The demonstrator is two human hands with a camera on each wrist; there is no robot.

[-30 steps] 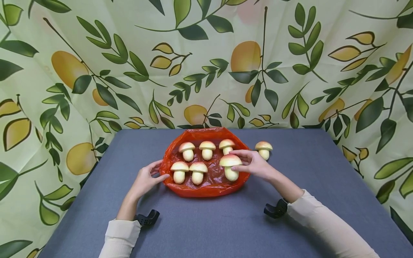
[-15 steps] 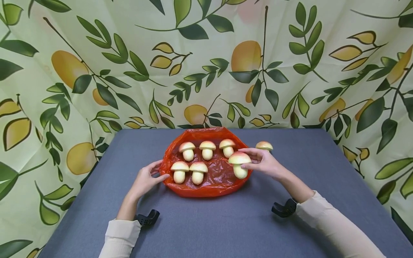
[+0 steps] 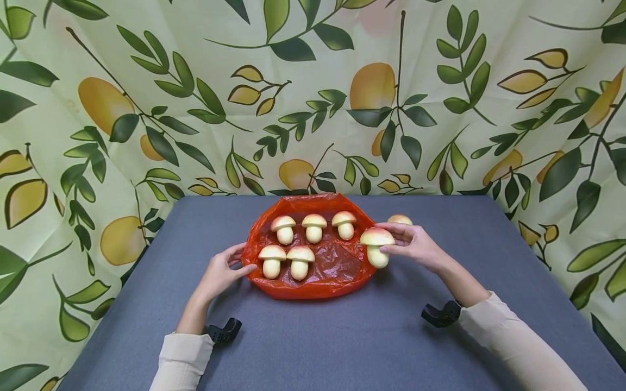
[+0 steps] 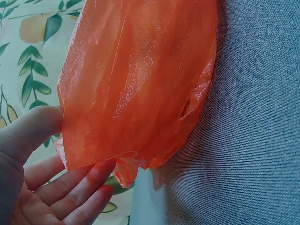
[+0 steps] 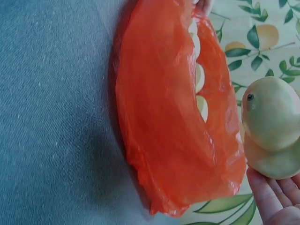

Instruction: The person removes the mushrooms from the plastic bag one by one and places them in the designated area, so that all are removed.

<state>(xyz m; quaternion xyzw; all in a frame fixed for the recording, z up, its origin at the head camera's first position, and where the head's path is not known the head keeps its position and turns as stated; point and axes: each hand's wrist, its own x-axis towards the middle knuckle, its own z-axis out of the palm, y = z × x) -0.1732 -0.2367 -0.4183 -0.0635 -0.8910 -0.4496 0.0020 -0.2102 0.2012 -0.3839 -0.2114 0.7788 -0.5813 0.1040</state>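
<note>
A red plastic bag [image 3: 313,290] lies with its mouth spread wide, and several toy mushrooms [image 3: 314,228] with reddish-yellow caps and cream stems sit inside in two rows. At the bag's left end my left hand [image 3: 220,271] holds the edge between thumb and fingers; in the left wrist view those fingers [image 4: 79,187] lie partly behind the plastic. My right hand [image 3: 415,247] grips one mushroom [image 3: 377,255] by its right side, upright, above the bag's right rim. The right wrist view shows this mushroom's stem end [image 5: 269,112] close up.
Behind my right hand stands another mushroom [image 3: 400,219] on the table, only its cap showing. A blue-grey cloth covers the table [image 3: 313,342]. At the table's back hangs a leaf-and-fruit patterned curtain [image 3: 313,136]. Each wrist wears a black camera mount [image 3: 442,315].
My right hand has carried its mushroom rightward, from over the bag's inside to its right rim. It now hides more of the mushroom behind it. The left hand and bag stay put.
</note>
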